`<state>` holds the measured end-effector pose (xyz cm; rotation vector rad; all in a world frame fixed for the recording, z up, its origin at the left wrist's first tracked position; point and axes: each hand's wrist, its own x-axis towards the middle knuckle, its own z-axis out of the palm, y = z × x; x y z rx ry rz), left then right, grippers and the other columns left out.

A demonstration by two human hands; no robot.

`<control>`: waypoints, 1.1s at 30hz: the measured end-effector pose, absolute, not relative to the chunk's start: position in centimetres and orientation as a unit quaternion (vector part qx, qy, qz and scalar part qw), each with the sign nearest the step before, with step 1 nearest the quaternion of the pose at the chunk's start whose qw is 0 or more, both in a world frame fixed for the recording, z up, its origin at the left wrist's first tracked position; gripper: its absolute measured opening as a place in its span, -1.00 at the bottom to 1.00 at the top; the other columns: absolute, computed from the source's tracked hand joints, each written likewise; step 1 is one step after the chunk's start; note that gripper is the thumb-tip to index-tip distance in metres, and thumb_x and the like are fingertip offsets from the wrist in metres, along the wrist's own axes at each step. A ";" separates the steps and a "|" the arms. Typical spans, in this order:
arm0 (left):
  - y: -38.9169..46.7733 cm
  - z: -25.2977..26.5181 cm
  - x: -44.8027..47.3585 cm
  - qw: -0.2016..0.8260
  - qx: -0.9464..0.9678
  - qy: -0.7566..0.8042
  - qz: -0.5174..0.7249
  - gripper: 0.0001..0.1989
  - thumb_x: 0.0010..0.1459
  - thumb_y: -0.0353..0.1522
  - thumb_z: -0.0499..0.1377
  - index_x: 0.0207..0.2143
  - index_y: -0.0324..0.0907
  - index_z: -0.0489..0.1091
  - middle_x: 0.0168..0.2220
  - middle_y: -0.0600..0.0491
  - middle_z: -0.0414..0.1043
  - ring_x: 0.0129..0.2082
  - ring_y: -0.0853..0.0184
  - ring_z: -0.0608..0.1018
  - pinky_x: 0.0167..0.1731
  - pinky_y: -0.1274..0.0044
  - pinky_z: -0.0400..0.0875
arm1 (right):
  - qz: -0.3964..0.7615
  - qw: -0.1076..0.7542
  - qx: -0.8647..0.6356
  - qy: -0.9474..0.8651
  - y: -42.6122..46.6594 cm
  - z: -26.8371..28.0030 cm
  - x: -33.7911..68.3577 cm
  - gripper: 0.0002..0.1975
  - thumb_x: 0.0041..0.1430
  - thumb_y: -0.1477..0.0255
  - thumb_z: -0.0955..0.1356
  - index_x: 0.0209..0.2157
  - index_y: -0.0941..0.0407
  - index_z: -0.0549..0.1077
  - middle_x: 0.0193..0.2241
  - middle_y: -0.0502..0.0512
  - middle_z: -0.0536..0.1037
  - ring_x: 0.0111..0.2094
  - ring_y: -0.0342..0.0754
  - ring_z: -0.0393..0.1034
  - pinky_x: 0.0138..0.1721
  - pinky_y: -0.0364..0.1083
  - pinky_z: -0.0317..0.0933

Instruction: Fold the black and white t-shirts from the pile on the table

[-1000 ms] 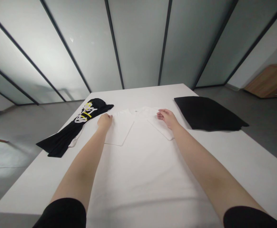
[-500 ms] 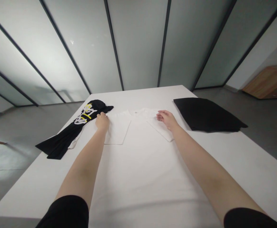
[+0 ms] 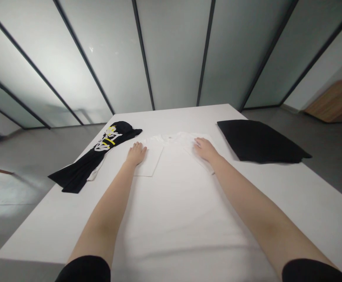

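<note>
A white T-shirt [image 3: 173, 196] lies spread on the white table, its collar toward the far side and both sleeves folded inward over the body. My left hand [image 3: 136, 153] rests flat on the left folded sleeve near the shoulder, fingers stretched out. On the right shoulder lies my right hand [image 3: 205, 149], palm down with the fingers extended over the other folded sleeve. Neither hand grips the cloth.
To the left, a black garment [image 3: 112, 141] with a white and yellow print hangs partly over the edge of the white table [image 3: 279, 196]. A folded black cloth [image 3: 259, 141] lies at the right. Frosted glass panels [image 3: 173, 55] stand behind the table.
My left hand has moved inward to the right and flattened onto the sleeve from a pinched pose at its edge. My right hand has lowered onto the shirt.
</note>
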<state>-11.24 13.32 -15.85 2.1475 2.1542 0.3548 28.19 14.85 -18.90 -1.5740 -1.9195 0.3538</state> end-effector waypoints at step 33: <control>12.6 -16.4 -12.6 0.038 0.697 0.660 0.276 -0.47 0.51 -0.34 -0.18 0.31 -0.21 0.41 0.34 -0.16 0.45 0.44 0.19 0.38 0.42 0.31 0.23 | 0.159 0.303 -0.333 -0.879 9.1 -13.0 15.0 -0.54 0.47 0.19 0.33 0.27 0.02 0.56 0.35 0.21 0.48 0.41 0.23 0.27 0.47 0.25 0.03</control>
